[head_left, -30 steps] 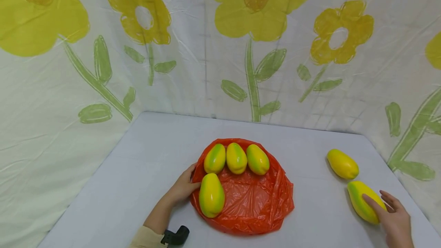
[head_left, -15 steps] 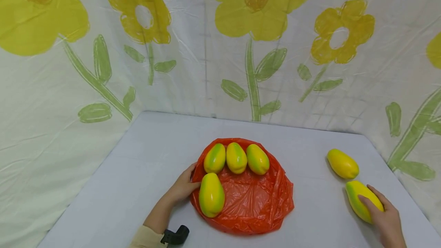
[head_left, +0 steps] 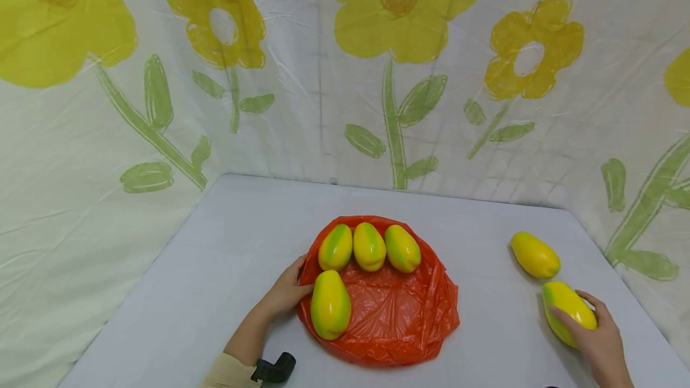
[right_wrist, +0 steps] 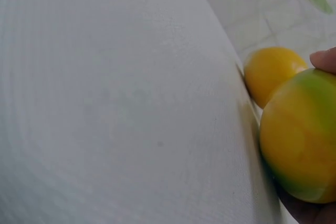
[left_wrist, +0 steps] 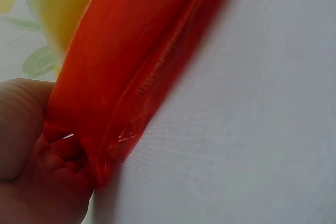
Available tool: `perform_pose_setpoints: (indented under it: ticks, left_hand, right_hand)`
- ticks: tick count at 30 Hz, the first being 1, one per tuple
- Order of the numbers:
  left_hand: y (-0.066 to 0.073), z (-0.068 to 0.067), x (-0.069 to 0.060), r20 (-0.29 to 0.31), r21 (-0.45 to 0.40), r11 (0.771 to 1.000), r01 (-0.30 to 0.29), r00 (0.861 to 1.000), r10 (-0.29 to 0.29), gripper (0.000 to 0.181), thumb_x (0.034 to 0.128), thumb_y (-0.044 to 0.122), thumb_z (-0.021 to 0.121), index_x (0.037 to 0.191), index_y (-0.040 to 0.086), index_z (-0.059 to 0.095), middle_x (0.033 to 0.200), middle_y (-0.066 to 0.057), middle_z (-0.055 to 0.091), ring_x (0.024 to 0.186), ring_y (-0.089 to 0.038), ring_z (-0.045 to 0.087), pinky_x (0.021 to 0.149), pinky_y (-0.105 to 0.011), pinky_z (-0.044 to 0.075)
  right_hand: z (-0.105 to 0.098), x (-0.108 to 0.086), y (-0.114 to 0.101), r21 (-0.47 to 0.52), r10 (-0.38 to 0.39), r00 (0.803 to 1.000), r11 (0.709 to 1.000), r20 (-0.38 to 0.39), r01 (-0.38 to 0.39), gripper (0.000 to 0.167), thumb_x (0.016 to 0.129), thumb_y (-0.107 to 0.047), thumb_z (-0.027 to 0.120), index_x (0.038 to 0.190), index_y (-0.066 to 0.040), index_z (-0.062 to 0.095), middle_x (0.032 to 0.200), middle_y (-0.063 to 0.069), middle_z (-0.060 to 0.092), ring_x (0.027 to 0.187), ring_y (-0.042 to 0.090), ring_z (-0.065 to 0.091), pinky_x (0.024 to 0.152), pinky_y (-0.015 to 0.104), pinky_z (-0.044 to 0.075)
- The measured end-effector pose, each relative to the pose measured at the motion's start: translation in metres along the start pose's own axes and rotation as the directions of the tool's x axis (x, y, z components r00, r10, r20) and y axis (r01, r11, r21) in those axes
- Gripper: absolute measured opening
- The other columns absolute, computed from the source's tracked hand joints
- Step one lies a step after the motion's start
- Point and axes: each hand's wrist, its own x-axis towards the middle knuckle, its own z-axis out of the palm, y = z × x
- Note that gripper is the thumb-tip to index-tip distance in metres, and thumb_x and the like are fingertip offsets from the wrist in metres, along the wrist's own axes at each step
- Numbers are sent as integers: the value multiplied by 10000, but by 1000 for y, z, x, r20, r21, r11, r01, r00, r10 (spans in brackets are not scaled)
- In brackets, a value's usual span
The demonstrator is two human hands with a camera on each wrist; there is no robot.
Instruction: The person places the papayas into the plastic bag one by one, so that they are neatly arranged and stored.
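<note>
The left hand (head_left: pixel 284 293) pinches the left rim of a red plastic bag (head_left: pixel 390 316) holding four yellow-green fruits (head_left: pixel 369 247); only the left wrist view shows curled fingers (left_wrist: pixel 50 162). Near right, the right hand (head_left: pixel 599 341) grips another fruit (head_left: pixel 571 307), cropped in its wrist view.

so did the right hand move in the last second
Yes: judged against the far yellow fruit in the head view, the right hand has shifted left, toward the red bag, and now grips the near fruit.
</note>
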Motion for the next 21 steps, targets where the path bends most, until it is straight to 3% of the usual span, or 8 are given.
perform_pose_setpoints:
  ticks: [8, 14, 21]
  left_hand:
    - [1, 0, 0, -1, 4, 1000, -3, 1000, 3, 674, 849, 140, 630, 1441, 94, 312, 1454, -151, 384, 1305, -355, 385, 982, -522, 438]
    - [1, -1, -1, 2, 21, 1000, -4, 1000, 4, 675, 848, 158, 634, 1439, 91, 314, 1448, -155, 390, 1299, -357, 390, 987, -528, 432]
    - [1, -1, 0, 5, 20, 1000, 6, 1000, -6, 675, 855, 158, 626, 1446, 103, 305, 1458, -143, 384, 1309, -347, 385, 995, -522, 426]
  right_hand:
    - [1, 0, 1, -9, 11, 1000, 1000, -7, -11, 905, 848, -559, 519, 1498, -94, 94, 1417, 317, 210, 1154, 448, 305, 939, 589, 335]
    - [0, -1, 0, -12, 14, 1000, 1000, 19, -14, 897, 852, -586, 489, 1504, -153, 51, 1531, 246, 100, 1268, 460, 223, 1038, 617, 258]
    - [-1, -5, -3, 52, 34, 999, 998, -40, -32, 816, 881, -530, 482, 1502, -222, 52, 1551, 204, 73, 1282, 451, 210, 1068, 611, 240]
